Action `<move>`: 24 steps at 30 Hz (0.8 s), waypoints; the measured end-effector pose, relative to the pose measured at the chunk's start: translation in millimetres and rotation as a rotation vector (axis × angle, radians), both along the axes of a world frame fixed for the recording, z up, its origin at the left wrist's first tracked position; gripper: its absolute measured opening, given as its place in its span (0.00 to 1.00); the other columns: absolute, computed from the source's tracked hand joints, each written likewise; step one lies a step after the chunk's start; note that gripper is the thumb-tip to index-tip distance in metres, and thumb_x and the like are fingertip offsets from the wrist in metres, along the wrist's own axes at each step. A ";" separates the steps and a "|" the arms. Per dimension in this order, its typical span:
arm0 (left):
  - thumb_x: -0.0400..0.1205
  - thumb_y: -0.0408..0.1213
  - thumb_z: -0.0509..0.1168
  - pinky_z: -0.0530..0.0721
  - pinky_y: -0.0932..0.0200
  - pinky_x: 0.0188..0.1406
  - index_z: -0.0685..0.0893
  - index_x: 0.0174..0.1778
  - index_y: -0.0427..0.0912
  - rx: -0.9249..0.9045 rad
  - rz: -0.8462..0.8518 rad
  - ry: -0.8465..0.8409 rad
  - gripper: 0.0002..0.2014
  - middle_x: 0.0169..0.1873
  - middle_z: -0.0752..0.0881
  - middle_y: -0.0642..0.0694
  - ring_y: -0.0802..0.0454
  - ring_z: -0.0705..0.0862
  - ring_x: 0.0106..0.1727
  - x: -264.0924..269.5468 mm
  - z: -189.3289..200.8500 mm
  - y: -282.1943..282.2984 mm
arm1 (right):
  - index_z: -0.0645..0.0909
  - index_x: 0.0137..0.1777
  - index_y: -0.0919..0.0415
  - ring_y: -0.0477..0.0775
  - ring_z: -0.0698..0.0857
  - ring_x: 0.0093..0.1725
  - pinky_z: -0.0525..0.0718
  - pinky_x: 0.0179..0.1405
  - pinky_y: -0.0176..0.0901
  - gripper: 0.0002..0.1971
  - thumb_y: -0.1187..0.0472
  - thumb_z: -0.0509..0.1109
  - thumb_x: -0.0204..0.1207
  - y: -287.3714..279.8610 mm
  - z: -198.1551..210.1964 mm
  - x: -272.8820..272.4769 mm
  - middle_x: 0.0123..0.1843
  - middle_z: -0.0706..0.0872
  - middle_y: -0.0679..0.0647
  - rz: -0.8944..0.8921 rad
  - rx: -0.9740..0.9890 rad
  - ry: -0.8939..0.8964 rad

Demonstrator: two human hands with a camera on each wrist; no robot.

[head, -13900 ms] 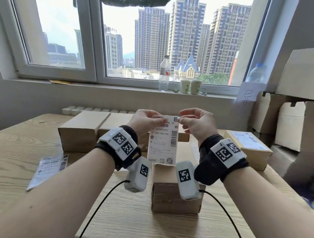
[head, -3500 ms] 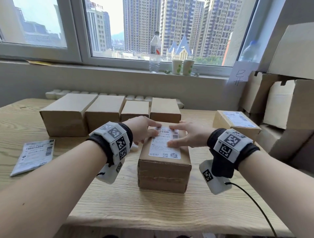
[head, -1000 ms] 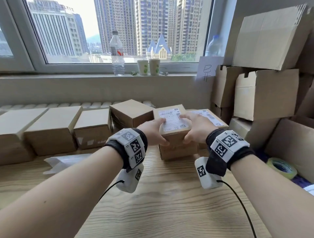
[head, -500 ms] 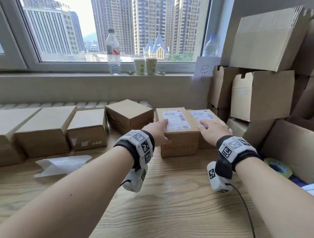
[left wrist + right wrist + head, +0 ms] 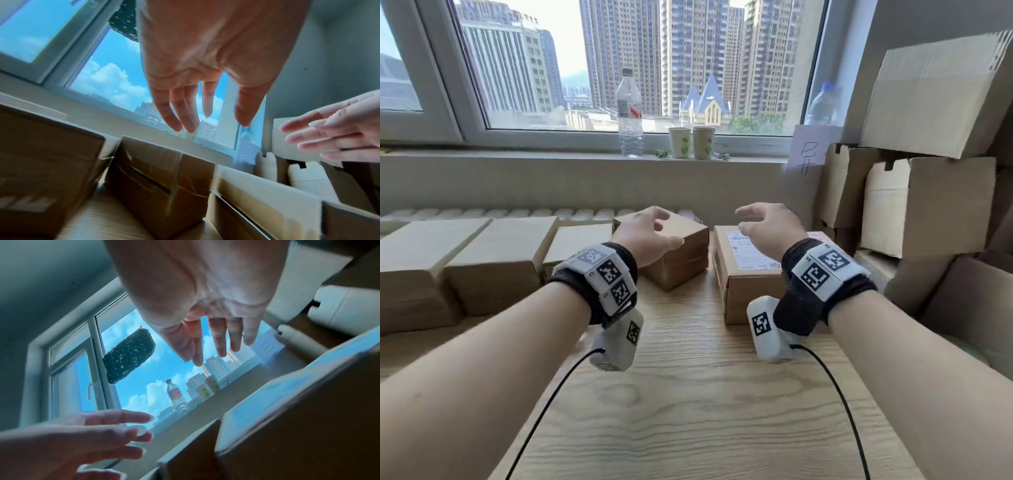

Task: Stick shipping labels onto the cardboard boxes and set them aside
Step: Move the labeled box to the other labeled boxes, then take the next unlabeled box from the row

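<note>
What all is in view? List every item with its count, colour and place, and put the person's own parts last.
labelled box: one fully seen, brown with white label, table right
plain boxes: four, brown, row on table left; the rightmost is turned askew
large cartons: several, brown, stacked far right
water bottle: one, clear, windowsill
paper cups: two, white and green, windowsill
paper sign: one, white, beside the cartons
table: one, light wood
left hand: open, over the askew box
right hand: open, over the labelled box

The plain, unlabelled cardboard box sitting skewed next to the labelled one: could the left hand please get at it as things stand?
Probably yes. The left hand hovers open right over the skewed, unlabelled cardboard box, holding nothing, and nothing lies between them; the labelled cardboard box sits apart on the right.
</note>
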State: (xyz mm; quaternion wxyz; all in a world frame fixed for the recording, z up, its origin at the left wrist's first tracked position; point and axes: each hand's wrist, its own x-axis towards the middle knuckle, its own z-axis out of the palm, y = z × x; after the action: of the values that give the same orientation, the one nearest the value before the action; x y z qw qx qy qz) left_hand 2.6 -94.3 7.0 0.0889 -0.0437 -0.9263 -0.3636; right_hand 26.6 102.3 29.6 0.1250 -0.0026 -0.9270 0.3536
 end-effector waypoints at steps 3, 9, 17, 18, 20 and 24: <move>0.75 0.45 0.71 0.78 0.52 0.66 0.77 0.68 0.46 0.048 0.072 -0.056 0.25 0.61 0.83 0.44 0.48 0.81 0.62 -6.8 0.3 -25.6 | 0.81 0.66 0.52 0.54 0.79 0.68 0.74 0.70 0.43 0.19 0.63 0.66 0.76 -36.2 -0.6 -18.8 0.68 0.82 0.52 0.035 -0.099 -0.065; 0.77 0.43 0.69 0.75 0.51 0.70 0.74 0.71 0.40 0.127 0.105 -0.137 0.27 0.67 0.79 0.41 0.45 0.78 0.68 -35.2 -4.7 -52.1 | 0.80 0.68 0.61 0.57 0.80 0.67 0.75 0.65 0.41 0.20 0.68 0.67 0.75 -79.2 -10.7 -63.6 0.68 0.82 0.57 0.006 -0.159 -0.196; 0.81 0.37 0.66 0.84 0.52 0.55 0.67 0.75 0.34 0.364 0.055 -0.283 0.27 0.68 0.74 0.37 0.44 0.76 0.67 -68.1 -17.5 -50.5 | 0.73 0.74 0.60 0.56 0.74 0.74 0.70 0.72 0.42 0.24 0.66 0.64 0.77 -93.5 -24.4 -106.9 0.75 0.75 0.56 -0.083 -0.090 -0.205; 0.81 0.37 0.66 0.84 0.52 0.53 0.69 0.73 0.34 0.379 0.060 -0.300 0.26 0.67 0.74 0.38 0.44 0.76 0.67 -67.9 -17.5 -48.8 | 0.73 0.74 0.61 0.56 0.74 0.73 0.69 0.71 0.42 0.23 0.66 0.64 0.77 -93.9 -25.0 -110.0 0.75 0.75 0.56 -0.087 -0.076 -0.215; 0.81 0.37 0.66 0.86 0.53 0.49 0.72 0.68 0.33 0.394 0.061 -0.342 0.22 0.65 0.75 0.38 0.44 0.76 0.66 -70.2 -18.0 -46.6 | 0.72 0.74 0.62 0.57 0.73 0.74 0.69 0.70 0.42 0.23 0.66 0.65 0.78 -94.6 -27.7 -116.1 0.76 0.74 0.57 -0.088 -0.049 -0.242; 0.82 0.37 0.64 0.86 0.50 0.49 0.72 0.67 0.32 0.370 0.056 -0.396 0.19 0.58 0.74 0.39 0.43 0.75 0.67 -71.9 -16.5 -42.1 | 0.69 0.77 0.62 0.58 0.74 0.73 0.70 0.72 0.45 0.28 0.63 0.68 0.76 -95.9 -31.5 -126.4 0.76 0.74 0.57 -0.110 -0.099 -0.270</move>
State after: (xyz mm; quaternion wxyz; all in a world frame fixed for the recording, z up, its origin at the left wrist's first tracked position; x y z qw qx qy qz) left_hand -69.3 -136.4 -9.5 -0.0775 0.0710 -0.8443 -0.5254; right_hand -99.9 6.4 -1.9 0.0180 -0.1071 -0.9152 0.3881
